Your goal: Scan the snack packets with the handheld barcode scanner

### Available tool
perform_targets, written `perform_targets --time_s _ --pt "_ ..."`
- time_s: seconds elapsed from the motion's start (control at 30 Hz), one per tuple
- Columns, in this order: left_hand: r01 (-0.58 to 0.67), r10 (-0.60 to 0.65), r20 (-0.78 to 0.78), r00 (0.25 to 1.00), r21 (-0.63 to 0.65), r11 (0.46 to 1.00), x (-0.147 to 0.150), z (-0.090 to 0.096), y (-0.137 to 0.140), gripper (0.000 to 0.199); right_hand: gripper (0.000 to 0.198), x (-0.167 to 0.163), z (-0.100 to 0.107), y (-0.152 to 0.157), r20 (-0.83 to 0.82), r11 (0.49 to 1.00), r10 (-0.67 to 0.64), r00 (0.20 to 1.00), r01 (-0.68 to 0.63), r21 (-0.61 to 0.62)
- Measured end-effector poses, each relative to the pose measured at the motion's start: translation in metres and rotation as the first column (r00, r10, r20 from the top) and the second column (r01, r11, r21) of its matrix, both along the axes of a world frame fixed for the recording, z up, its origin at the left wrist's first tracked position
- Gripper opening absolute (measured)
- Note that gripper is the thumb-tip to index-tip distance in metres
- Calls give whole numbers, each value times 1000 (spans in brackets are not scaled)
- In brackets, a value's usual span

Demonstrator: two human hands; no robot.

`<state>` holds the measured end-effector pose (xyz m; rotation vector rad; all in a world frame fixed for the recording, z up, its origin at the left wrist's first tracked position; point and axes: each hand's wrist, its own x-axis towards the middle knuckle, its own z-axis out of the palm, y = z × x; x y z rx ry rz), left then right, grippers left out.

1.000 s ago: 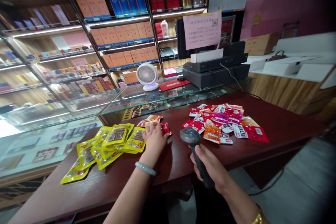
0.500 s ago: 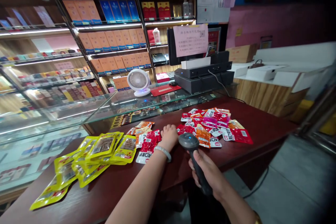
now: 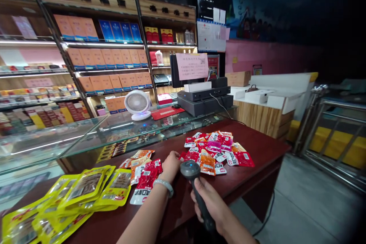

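My right hand (image 3: 210,198) is wrapped round the handle of a dark grey barcode scanner (image 3: 197,187), its head tilted up and forward with a small blue light on top. My left hand (image 3: 170,166), with a pale bangle on the wrist, rests low over the tabletop just left of the scanner. Its fingers are bent together at the edge of a red snack packet (image 3: 187,156); the fingertips are partly hidden. Beyond the scanner lies a heap of small red, pink and orange packets (image 3: 215,146). Left of my left hand is a smaller group of red and orange packets (image 3: 147,173).
Large yellow snack bags (image 3: 82,190) are piled on the left of the dark red table (image 3: 257,141). Behind stands a glass counter (image 3: 114,131) with a white fan (image 3: 137,105), a red mat (image 3: 167,113) and a cash register (image 3: 204,103). A metal railing (image 3: 334,129) stands at right.
The view has tilted up and turned right, so the table items appear lower and further left. My right hand still holds the scanner; my left hand stays between the packet groups.
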<state>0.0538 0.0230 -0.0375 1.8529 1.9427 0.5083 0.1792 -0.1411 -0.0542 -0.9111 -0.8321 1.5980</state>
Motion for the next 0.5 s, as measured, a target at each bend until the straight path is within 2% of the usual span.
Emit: perform_targets --time_s 0.17,0.37,0.5 --pt "107 -116 140 983 71 992 -18 4 -10 17 59 -5 7 -6 12 1000 17 1000 -17 7" --pt "76 -89 59 994 188 979 -46 25 -26 18 58 -19 11 -8 38 997 69 997 -71 42" --pt "28 -52 173 984 138 990 -68 25 -37 25 53 -24 12 -12 68 993 104 992 -108 57"
